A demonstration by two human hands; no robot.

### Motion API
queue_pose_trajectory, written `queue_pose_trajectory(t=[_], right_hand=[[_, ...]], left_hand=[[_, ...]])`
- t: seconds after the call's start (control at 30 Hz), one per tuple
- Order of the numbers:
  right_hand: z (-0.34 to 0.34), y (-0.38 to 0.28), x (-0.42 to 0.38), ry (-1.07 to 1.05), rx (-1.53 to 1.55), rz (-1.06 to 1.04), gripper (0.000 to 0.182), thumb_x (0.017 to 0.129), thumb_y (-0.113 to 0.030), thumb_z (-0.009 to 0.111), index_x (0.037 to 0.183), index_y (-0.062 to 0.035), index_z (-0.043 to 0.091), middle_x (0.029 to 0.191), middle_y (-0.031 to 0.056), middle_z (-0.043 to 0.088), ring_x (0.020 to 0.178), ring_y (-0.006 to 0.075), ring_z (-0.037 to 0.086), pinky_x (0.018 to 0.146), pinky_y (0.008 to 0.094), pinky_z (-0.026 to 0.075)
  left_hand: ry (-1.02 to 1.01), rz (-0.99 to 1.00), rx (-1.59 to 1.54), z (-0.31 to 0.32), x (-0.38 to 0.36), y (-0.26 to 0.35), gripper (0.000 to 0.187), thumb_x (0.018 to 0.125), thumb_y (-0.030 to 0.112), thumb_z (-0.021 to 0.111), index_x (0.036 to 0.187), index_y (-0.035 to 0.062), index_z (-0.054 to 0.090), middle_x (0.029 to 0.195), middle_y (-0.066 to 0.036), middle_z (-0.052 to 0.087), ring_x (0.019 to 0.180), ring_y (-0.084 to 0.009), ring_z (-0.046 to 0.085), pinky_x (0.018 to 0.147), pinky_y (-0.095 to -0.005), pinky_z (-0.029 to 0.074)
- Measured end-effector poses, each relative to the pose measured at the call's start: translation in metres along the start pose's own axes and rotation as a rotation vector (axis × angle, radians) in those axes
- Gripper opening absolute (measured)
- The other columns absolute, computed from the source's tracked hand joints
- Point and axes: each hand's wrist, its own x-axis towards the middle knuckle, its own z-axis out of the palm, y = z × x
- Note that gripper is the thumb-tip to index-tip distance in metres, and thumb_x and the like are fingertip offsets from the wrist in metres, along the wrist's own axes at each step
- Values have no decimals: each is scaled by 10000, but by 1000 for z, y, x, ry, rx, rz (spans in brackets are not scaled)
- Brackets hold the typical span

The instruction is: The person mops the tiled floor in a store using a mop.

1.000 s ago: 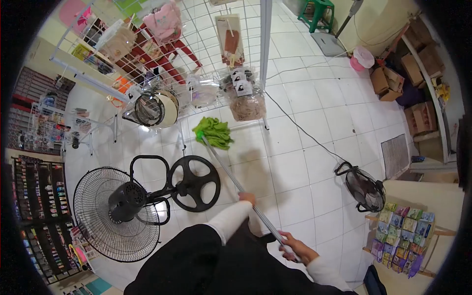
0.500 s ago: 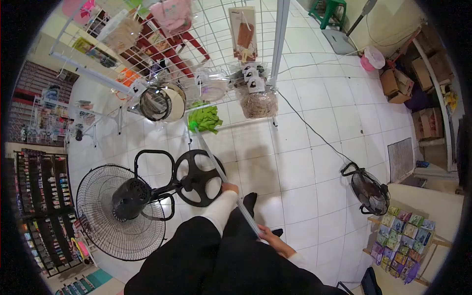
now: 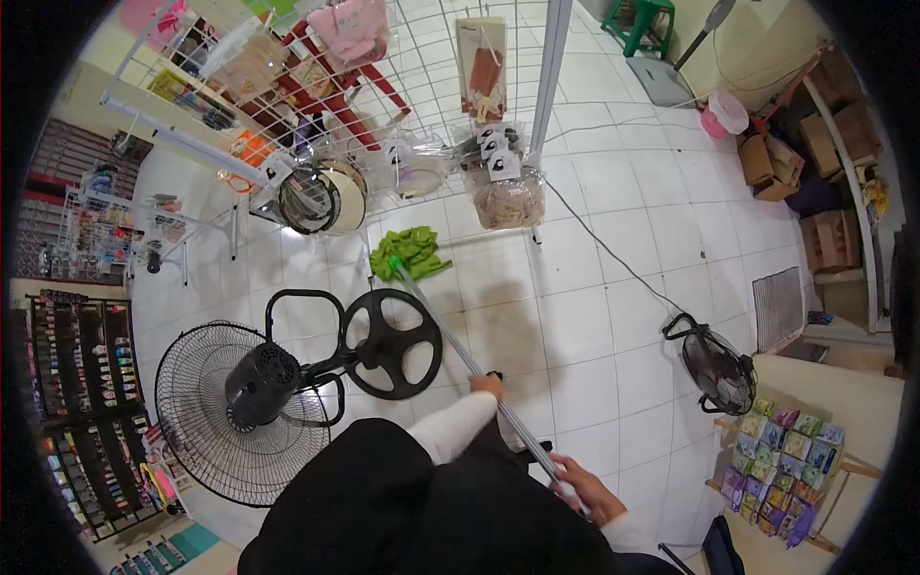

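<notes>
A mop with a long silver handle (image 3: pixel 446 335) slants across the white tiled floor in front of me. Its bright green head (image 3: pixel 412 255) lies on the tiles just below the wire display rack. My left hand (image 3: pixel 487 385) is closed around the middle of the handle. Lower down, near the handle's end, my right hand (image 3: pixel 586 487) grips it too. Left of the handle lies the round black base (image 3: pixel 391 343) of a large fan, close to the mop's shaft.
The large black fan (image 3: pixel 259 383) is on the left. A white wire rack (image 3: pixel 422 86) with hanging packages stands ahead. On the right are a smaller fan (image 3: pixel 719 372) with its cord (image 3: pixel 613 257), cardboard boxes (image 3: pixel 770 168) and a rack of colourful packets (image 3: pixel 781 460).
The mop head has come out from under the rack, slightly toward me and to the right. Both hands have shifted right with the handle.
</notes>
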Motion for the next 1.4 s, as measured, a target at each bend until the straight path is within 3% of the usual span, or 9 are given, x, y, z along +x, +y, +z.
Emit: queue_pose_trajectory(t=[0.13, 0.53, 0.7, 0.77, 0.83, 1.0, 1.2, 1.3, 1.4], right_hand=[[40, -34, 72, -166, 194, -50, 393, 929, -183, 398, 1307, -231, 299, 674, 38, 440, 435, 81, 340, 341, 186, 279], [-23, 28, -62, 113, 82, -18, 396, 926, -161, 391, 1309, -232, 324, 691, 65, 456, 416, 91, 347, 317, 202, 273], [-27, 71, -191, 335, -351, -134, 405, 902, -162, 421, 1297, -103, 353, 1022, 72, 456, 830, 143, 403, 704, 262, 327], [-24, 76, -201, 375, -288, -137, 421, 892, -168, 430, 1291, -48, 369, 1179, 69, 460, 1044, 164, 447, 899, 277, 368], [-23, 78, -194, 331, 94, -105, 439, 886, -188, 445, 1290, -43, 353, 1166, 82, 468, 1032, 164, 457, 886, 263, 369], [-17, 38, -141, 194, 193, -103, 433, 898, -178, 449, 1296, -199, 279, 683, 74, 444, 356, 94, 285, 298, 219, 232], [38, -23, -27, -1, 253, -215, 428, 907, -159, 407, 1306, -230, 270, 695, 51, 444, 405, 89, 317, 332, 206, 258], [66, -42, 2, 24, 242, -223, 470, 899, -120, 409, 1322, -240, 242, 708, 55, 439, 432, 91, 329, 354, 206, 279], [61, -27, -11, 29, 146, -247, 537, 879, -80, 425, 1340, -246, 205, 720, 65, 434, 458, 94, 344, 375, 206, 300]], left_hand=[[49, 943, 1019, -54, 101, 47, 194, 751, 214, 582, 809, 53, 672, 871, -155, 656, 801, -324, 635, 662, -438, 491], [-324, 1112, 941, 17, -64, -21, 300, 744, 274, 592, 923, 33, 587, 835, -174, 624, 790, -346, 598, 698, -521, 427], [-896, 505, 259, 107, -174, -103, 474, 777, 296, 624, 1064, -18, 415, 1006, -228, 550, 901, -343, 582, 709, -504, 469], [-1031, 896, 594, 61, -210, -85, 475, 821, 276, 579, 1069, -63, 358, 985, -215, 558, 828, -307, 605, 650, -478, 504], [-1188, 137, -192, 37, -221, -74, 388, 864, 354, 444, 894, -33, 452, 707, -155, 592, 686, -293, 628, 544, -518, 513], [-875, 493, 89, 29, -162, -13, 327, 785, 221, 563, 872, -78, 462, 649, -181, 584, 605, -298, 623, 526, -464, 521], [-338, 1436, 1036, -33, -34, 101, 235, 696, 149, 602, 909, 54, 622, 834, -170, 643, 842, -359, 613, 758, -487, 463], [-302, 676, 223, -43, -10, 123, 357, 716, 162, 575, 1059, 65, 586, 1125, -195, 531, 1015, -344, 535, 851, -453, 437], [-55, 847, 180, -86, -70, 109, 399, 785, 249, 495, 1174, 172, 538, 1325, -163, 359, 1217, -356, 335, 963, -476, 346]])
